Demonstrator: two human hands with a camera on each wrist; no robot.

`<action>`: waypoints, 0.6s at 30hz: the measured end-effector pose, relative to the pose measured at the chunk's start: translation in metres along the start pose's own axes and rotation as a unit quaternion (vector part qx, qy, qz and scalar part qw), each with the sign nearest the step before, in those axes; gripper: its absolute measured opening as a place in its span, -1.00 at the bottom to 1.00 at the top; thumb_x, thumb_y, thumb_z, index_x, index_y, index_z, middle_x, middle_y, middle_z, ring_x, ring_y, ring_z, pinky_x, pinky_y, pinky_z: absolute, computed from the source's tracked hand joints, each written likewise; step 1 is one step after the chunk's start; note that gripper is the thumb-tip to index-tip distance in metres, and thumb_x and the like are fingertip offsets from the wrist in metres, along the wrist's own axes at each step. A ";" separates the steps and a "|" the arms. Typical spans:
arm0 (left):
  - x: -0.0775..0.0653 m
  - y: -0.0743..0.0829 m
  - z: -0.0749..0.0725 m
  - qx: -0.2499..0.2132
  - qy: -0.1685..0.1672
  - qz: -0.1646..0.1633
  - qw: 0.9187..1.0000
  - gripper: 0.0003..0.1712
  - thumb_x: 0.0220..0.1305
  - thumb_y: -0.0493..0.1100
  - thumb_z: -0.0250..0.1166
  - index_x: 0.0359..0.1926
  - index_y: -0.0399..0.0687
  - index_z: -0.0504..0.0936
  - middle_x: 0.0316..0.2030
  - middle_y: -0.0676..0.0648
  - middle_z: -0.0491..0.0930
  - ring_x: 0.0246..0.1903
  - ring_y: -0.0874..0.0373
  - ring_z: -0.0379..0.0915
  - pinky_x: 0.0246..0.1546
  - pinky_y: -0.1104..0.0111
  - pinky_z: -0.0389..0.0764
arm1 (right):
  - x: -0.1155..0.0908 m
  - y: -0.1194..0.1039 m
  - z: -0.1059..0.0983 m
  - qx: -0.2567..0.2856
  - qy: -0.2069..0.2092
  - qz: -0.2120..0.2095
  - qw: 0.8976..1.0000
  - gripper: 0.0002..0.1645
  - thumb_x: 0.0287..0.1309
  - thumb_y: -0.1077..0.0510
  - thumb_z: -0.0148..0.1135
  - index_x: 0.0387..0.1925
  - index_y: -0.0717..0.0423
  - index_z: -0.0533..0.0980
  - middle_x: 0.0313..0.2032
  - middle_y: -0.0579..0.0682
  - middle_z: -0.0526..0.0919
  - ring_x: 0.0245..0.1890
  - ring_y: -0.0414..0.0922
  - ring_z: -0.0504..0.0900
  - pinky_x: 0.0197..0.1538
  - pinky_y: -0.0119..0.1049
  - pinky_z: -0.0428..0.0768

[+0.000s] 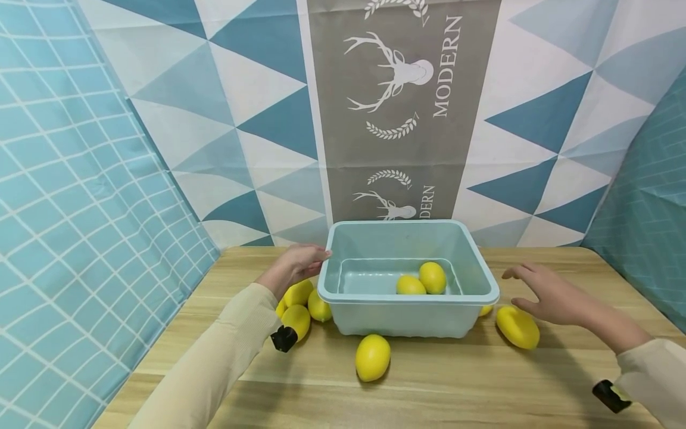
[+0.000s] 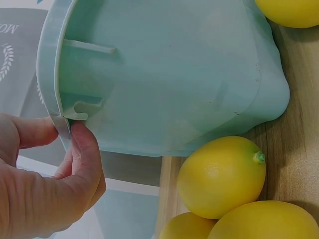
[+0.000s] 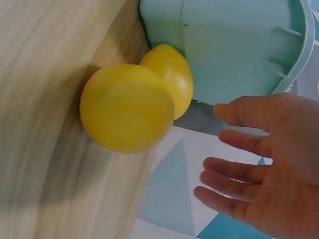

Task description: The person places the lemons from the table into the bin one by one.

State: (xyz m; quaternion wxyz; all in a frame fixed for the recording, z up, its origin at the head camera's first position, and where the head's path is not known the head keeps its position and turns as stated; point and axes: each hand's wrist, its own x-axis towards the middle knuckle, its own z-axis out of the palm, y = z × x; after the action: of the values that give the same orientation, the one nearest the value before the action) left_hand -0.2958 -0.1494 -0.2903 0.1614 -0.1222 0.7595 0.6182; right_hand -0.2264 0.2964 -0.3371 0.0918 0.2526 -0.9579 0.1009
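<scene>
The left grip (image 1: 298, 264) pinches the left rim of a pale blue tub (image 1: 402, 319) between thumb and fingers; the right grip (image 1: 554, 295) is spread, holding nothing, near the right-hand lemon (image 1: 517, 327). The tub sits on the desk (image 1: 455, 387) with two lemons (image 1: 432, 278) inside, a front lemon (image 1: 373, 357) just before it and a cluster of lemons (image 1: 296, 320) by its left. Steadying the tub seems the step in hand; using the right calls for closing those fingers, on rim or fruit, I can't tell which.
</scene>
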 end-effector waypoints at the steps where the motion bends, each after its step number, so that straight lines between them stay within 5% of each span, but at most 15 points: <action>1: 0.000 0.000 0.000 0.000 0.000 0.000 1.000 -0.46 0.36 -0.22 0.16 0.31 -0.30 0.34 0.09 -0.17 0.47 -0.27 0.24 0.47 0.00 0.46 0.62 | -0.001 0.001 0.001 0.004 -0.007 0.006 1.000 -0.51 0.00 0.15 0.41 -0.04 0.25 0.48 -0.07 0.21 0.59 -0.10 0.15 0.58 -0.11 0.08 0.63; 9: -0.001 0.000 0.000 0.002 0.001 -0.001 1.000 -0.48 0.36 -0.22 0.16 0.29 -0.29 0.36 -0.05 -0.11 0.49 -0.36 0.28 0.48 -0.31 0.60 0.63 | -0.005 0.009 0.007 0.023 -0.078 0.048 0.996 -0.52 0.02 0.05 0.39 -0.12 0.32 0.50 -0.29 0.12 0.60 -0.33 -0.06 0.53 -0.33 -0.19 0.59; 18: -0.001 0.000 0.001 0.006 0.003 0.000 1.000 -0.47 0.36 -0.21 0.16 0.30 -0.28 0.35 -0.02 -0.11 0.49 -0.37 0.29 0.48 -0.31 0.60 0.63 | -0.007 0.010 0.010 0.026 -0.107 0.055 0.992 -0.50 0.07 0.01 0.35 -0.15 0.35 0.49 -0.35 0.07 0.60 -0.40 -0.13 0.51 -0.37 -0.25 0.55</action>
State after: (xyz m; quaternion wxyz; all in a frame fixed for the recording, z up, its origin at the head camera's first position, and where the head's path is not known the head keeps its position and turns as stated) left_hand -0.2952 -0.1488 -0.2901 0.1602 -0.1234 0.7637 0.6131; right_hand -0.2269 0.3058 -0.3494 -0.0240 0.2108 -0.9718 0.1030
